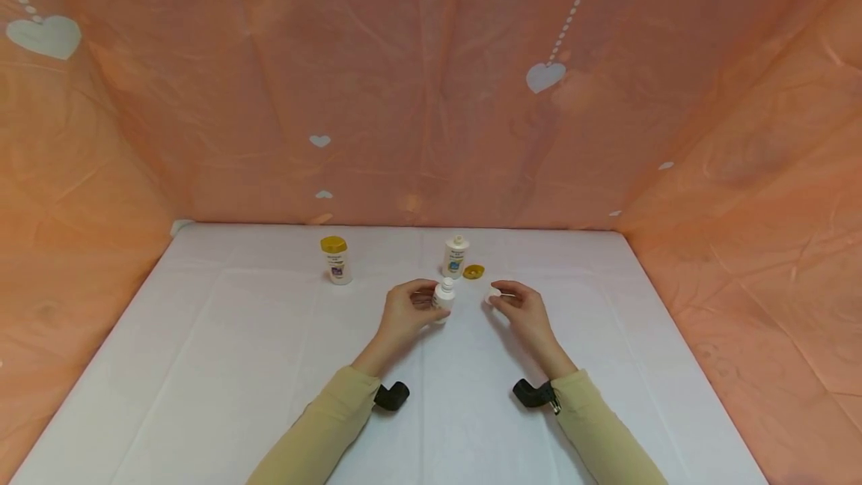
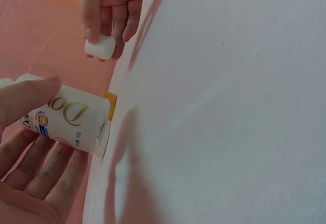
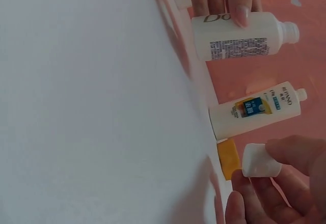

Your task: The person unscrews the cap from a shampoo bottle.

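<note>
From the head camera I see a white table (image 1: 236,365) inside a peach backdrop with white hearts. My left hand (image 1: 404,313) curls around a small white bottle (image 1: 443,298) standing near the table's middle. My right hand (image 1: 521,309), just beside it, pinches a small white cap (image 1: 491,295). Behind stand a second open bottle (image 1: 456,256) with a loose yellow cap (image 1: 474,271) next to it, and farther left a yellow-capped bottle (image 1: 337,260).

In the left wrist view, thumb and fingers wrap the white bottle (image 2: 71,119) around its labelled body. It looks light, rigid and smooth, so I judge the mid-body the safest place to hold it. The white cap (image 2: 100,47) sits in the other hand's fingertips.

In the right wrist view, the white cap (image 3: 261,161) is pinched between thumb and fingers; small and slick, it could slip easily. The held bottle (image 3: 239,36) shows an uncovered neck.
</note>
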Demonstrator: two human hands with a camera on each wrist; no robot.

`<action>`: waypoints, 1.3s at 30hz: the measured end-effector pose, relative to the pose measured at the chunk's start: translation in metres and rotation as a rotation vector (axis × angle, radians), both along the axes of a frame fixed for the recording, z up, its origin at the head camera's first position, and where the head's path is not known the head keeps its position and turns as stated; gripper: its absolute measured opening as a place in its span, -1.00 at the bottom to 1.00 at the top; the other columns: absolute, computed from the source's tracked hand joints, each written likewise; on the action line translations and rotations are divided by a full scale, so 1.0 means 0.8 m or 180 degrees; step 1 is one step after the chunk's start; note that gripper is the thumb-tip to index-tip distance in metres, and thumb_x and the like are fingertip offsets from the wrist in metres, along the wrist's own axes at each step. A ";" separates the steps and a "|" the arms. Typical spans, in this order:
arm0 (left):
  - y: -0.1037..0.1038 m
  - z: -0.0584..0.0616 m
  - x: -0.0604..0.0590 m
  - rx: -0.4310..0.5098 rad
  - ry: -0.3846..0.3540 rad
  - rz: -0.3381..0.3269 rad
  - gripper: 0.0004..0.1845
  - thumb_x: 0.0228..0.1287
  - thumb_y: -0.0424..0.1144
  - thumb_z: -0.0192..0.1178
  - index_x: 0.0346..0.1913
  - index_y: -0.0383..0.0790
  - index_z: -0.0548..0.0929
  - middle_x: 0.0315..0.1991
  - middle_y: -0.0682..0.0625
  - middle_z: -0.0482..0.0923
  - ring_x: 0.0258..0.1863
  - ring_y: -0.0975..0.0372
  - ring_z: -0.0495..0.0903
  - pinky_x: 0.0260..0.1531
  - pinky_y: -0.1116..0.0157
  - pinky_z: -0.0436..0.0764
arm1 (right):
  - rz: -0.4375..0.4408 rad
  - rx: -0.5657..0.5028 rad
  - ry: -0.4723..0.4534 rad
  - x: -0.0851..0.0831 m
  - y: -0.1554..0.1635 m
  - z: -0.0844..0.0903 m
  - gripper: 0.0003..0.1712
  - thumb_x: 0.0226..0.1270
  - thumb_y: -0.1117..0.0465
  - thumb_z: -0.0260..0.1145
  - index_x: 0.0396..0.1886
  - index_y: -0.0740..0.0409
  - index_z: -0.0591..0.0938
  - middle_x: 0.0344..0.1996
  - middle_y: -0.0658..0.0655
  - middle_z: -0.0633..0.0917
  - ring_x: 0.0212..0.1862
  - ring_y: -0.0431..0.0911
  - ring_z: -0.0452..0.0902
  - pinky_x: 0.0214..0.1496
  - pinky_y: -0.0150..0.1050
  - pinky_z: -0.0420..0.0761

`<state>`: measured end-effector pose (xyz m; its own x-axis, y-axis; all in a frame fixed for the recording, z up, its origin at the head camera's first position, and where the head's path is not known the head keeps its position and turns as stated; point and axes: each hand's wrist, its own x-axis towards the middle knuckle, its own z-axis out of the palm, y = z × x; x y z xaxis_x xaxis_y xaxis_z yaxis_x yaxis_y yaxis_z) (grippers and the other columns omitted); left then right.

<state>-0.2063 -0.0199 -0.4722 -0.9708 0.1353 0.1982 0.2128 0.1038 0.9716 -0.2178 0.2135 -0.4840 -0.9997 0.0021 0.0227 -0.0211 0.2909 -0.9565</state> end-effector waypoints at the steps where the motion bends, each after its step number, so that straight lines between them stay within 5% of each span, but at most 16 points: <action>1: 0.001 0.004 0.001 0.0014 0.0000 -0.0004 -0.54 -0.14 -0.58 0.46 -0.06 -0.50 0.62 -0.14 -0.31 0.62 -0.13 -0.10 0.62 -0.12 0.11 0.65 | 0.0001 0.0046 0.0005 -0.001 0.000 -0.001 -0.62 0.22 0.38 0.36 0.04 0.40 0.59 -0.02 0.30 0.63 -0.11 -0.06 0.61 -0.16 -0.43 0.59; 4: 0.006 0.005 -0.001 0.0015 -0.0035 0.0033 -0.54 -0.13 -0.57 0.46 -0.06 -0.50 0.61 -0.13 -0.30 0.62 -0.11 -0.08 0.62 -0.12 0.16 0.65 | 0.0028 0.0127 0.0058 -0.005 -0.002 -0.004 -0.63 0.20 0.37 0.38 0.01 0.39 0.60 -0.04 0.28 0.64 -0.07 -0.03 0.59 -0.13 -0.42 0.59; 11: 0.018 -0.026 -0.029 0.0097 -0.0136 0.0170 -0.52 -0.17 -0.52 0.51 -0.06 -0.42 0.63 -0.11 -0.24 0.63 -0.10 0.02 0.64 -0.15 0.32 0.64 | 0.0148 -0.0014 0.0101 -0.013 -0.007 -0.009 -0.64 0.15 0.44 0.39 -0.03 0.40 0.59 -0.10 0.31 0.64 -0.04 0.07 0.58 -0.12 -0.43 0.58; 21: 0.028 -0.030 -0.038 0.0177 -0.0312 0.0200 -0.51 -0.18 -0.58 0.48 -0.05 -0.41 0.63 -0.09 -0.23 0.62 -0.09 0.02 0.64 -0.17 0.36 0.64 | 0.0121 0.0159 0.0184 -0.021 -0.015 -0.013 -0.69 0.12 0.45 0.41 -0.09 0.33 0.63 -0.18 0.23 0.66 -0.11 0.02 0.59 -0.15 -0.40 0.58; 39: 0.039 -0.034 -0.046 0.0142 -0.0181 0.0221 -0.50 -0.18 -0.58 0.48 -0.05 -0.42 0.63 -0.05 -0.26 0.61 -0.07 0.00 0.63 -0.13 0.32 0.64 | 0.0133 0.0424 0.0335 -0.029 -0.021 -0.013 -0.66 0.11 0.42 0.42 -0.07 0.32 0.65 -0.15 0.23 0.68 -0.12 0.03 0.57 -0.16 -0.34 0.50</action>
